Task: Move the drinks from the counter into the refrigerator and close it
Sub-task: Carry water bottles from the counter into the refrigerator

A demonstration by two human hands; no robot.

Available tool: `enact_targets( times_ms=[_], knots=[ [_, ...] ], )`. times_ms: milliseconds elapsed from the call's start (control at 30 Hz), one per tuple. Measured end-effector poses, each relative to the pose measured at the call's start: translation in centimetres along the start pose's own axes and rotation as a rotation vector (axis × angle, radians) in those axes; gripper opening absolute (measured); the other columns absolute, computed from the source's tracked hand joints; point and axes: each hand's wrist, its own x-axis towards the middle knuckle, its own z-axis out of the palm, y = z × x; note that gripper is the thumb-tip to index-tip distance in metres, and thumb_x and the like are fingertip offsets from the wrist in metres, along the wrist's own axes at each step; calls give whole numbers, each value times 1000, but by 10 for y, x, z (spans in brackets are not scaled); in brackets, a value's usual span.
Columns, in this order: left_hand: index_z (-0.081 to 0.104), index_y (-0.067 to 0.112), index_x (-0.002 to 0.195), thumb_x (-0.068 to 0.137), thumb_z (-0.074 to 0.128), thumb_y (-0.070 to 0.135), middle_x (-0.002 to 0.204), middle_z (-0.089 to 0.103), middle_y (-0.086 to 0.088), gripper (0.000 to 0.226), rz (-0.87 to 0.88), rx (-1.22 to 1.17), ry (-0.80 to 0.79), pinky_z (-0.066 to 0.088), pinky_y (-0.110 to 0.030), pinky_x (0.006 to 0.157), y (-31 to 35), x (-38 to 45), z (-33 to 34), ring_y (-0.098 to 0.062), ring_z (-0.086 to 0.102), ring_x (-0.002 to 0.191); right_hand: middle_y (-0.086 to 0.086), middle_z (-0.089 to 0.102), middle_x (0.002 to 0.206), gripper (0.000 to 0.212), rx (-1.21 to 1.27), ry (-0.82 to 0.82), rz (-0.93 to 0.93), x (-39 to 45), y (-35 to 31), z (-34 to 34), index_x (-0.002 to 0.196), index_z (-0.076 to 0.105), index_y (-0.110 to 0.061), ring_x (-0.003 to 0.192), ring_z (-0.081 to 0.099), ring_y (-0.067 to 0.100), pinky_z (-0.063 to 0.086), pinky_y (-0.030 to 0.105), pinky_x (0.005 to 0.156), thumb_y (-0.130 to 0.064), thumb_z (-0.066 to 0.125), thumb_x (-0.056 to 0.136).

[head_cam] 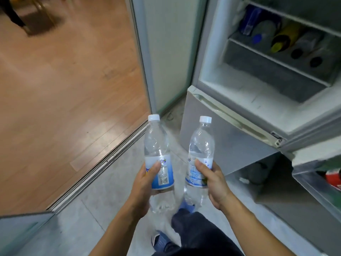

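My left hand [145, 183] grips a clear water bottle [156, 145] with a white cap and a blue-white label, held upright. A matching second water bottle [201, 146] stands upright in my right hand [214, 183]. Both bottles hang over the grey floor in front of me. The refrigerator [212, 74] stands to the right with its upper compartment open. Several bottles lie on its shelf [276, 58], among them a yellow bottle [284, 37] and a blue-capped bottle [262, 32].
The refrigerator's open door [313, 174] juts out at the right edge and holds a red item in its rack. The lower grey door [221, 137] is shut. Wooden flooring [64, 89] lies left beyond a sliding-door track [103, 163]. My feet [162, 239] show below.
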Motion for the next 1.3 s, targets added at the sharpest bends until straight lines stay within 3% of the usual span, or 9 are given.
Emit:
enact_targets(
  times_ms=[367, 467, 567, 700, 833, 933, 1000, 1133, 1300],
  knots=[
    [61, 11, 126, 76, 66, 46, 111, 72, -18, 61, -1, 114, -176, 56, -48, 87, 77, 113, 99, -36, 70, 101, 5, 78, 98, 46, 90, 200, -111, 81, -85, -52, 105, 73, -25, 89, 75, 21, 57, 22, 66, -48, 78, 65],
    [59, 7, 128, 76, 66, 46, 114, 69, -21, 64, 16, 137, -253, 55, -45, 86, 104, 132, 137, -37, 67, 103, 5, 78, 98, 32, 125, 269, -154, 97, -115, -65, 98, 76, -26, 90, 75, 22, 60, 29, 73, -40, 80, 70],
    [63, 17, 125, 70, 72, 51, 113, 72, -14, 66, 37, 142, -326, 54, -45, 85, 132, 152, 171, -33, 68, 105, 9, 77, 102, 46, 161, 343, -214, 109, -143, -77, 107, 72, -19, 96, 74, 28, 58, 39, 83, -45, 78, 70],
    [66, 26, 121, 54, 83, 63, 117, 72, -7, 78, 78, 193, -460, 54, -46, 89, 175, 184, 215, -28, 69, 106, 7, 77, 101, 47, 181, 423, -310, 121, -187, -86, 105, 73, -20, 96, 74, 25, 59, 34, 79, -48, 74, 68],
    [69, 27, 115, 47, 84, 68, 111, 73, -13, 81, 103, 199, -602, 56, -46, 75, 227, 213, 261, -33, 70, 97, 8, 77, 100, 54, 186, 476, -422, 132, -247, -90, 108, 71, -20, 94, 74, 26, 59, 40, 80, -50, 77, 63],
    [72, 31, 105, 54, 80, 59, 111, 72, -14, 58, 132, 170, -680, 56, -52, 81, 271, 228, 294, -36, 70, 94, 7, 78, 95, 47, 242, 549, -528, 141, -299, -89, 102, 73, -19, 85, 75, 21, 59, 33, 71, -42, 83, 62],
    [71, 29, 107, 64, 74, 50, 109, 73, -13, 48, 158, 137, -732, 58, -48, 76, 299, 240, 314, -32, 72, 87, 11, 76, 103, 60, 287, 588, -575, 147, -331, -91, 114, 70, -15, 88, 74, 25, 58, 39, 80, -41, 83, 62],
    [59, 14, 130, 81, 71, 38, 118, 69, -19, 56, 204, 126, -745, 56, -49, 83, 341, 252, 351, -34, 69, 98, 22, 69, 117, 58, 346, 602, -639, 160, -383, -97, 131, 58, -8, 95, 69, 33, 56, 51, 90, -28, 73, 79],
    [54, 18, 135, 89, 68, 30, 123, 69, -6, 50, 359, 112, -778, 53, -51, 95, 371, 266, 399, -25, 69, 107, 8, 73, 111, 48, 234, 709, -765, 182, -432, -110, 125, 60, -17, 95, 73, 25, 61, 43, 77, -23, 79, 81]
  ],
)
